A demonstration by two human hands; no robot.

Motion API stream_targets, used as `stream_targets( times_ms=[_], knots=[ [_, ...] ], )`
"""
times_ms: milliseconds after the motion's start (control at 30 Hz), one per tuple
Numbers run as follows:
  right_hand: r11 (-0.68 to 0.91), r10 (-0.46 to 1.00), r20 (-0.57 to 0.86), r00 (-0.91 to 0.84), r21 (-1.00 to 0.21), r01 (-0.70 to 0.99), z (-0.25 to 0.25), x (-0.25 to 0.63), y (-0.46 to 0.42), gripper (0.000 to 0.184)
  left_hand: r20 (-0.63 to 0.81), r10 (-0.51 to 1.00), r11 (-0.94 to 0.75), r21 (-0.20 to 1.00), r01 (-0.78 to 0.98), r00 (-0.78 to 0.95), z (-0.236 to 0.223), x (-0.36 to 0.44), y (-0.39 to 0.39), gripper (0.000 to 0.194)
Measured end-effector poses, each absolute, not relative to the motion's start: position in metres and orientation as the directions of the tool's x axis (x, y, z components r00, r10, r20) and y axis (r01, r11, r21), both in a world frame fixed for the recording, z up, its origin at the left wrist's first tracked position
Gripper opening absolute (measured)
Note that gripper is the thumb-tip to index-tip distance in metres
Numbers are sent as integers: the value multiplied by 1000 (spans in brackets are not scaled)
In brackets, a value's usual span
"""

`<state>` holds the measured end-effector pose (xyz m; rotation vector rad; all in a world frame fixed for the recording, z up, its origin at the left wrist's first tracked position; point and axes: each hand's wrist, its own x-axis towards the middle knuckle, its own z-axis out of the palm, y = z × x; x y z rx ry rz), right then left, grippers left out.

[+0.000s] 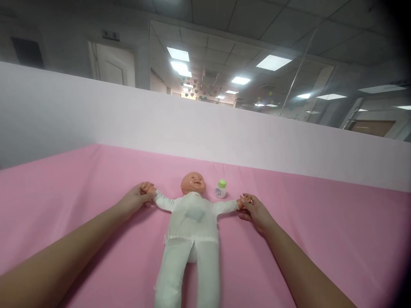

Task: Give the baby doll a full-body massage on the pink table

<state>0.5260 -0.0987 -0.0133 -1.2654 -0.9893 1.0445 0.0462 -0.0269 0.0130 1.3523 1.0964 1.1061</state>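
Doll (194,226) in white clothes lies on its back before us at six o'clock, arms spread. Under it we have a pink sheet (122,261); across twelve o'clock a white wall (205,128) blocks the far edge, with a glass pane (224,51) above, toward one, and a door (111,64) between ten and eleven. Our left hand (132,201), between nine and ten from the doll's chest, grips one of its hands; our right (259,214), at three, grips the other. A small green-capped bottle (220,191) sits at three o'clock from its head, just beside the outstretched arm.
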Motion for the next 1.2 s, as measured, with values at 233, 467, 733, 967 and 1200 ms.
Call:
stream_targets(
  times_ms=[233, 467, 733, 967, 1200],
  knots=[
    [373, 853, 467, 232, -858, 353, 21, 465, -122, 59, 385, 903, -421, 882, 214, 188, 42, 90, -64, 51],
    [877, 442, 648, -621, -164, 452, 29, 406, -158, 44, 420, 449, -887, 316, 336, 789, 53, 121, -104, 44],
    [795, 560, 659, -501, -258, 549, 30, 416, -140, 39, 457, 560, -829, 288, 480, 692, 50, 126, -89, 37],
    [307, 840, 367, 400, -929, 209, 21, 475, -94, 56, 262, 964, -241, 924, 297, -34, 39, 108, -42, 26],
    [-86, 962, -64, 266, -994, 73, 3, 516, -96, 40, 51, 998, -48, 997, 64, -43, 12, 79, -21, 33]
  ],
)
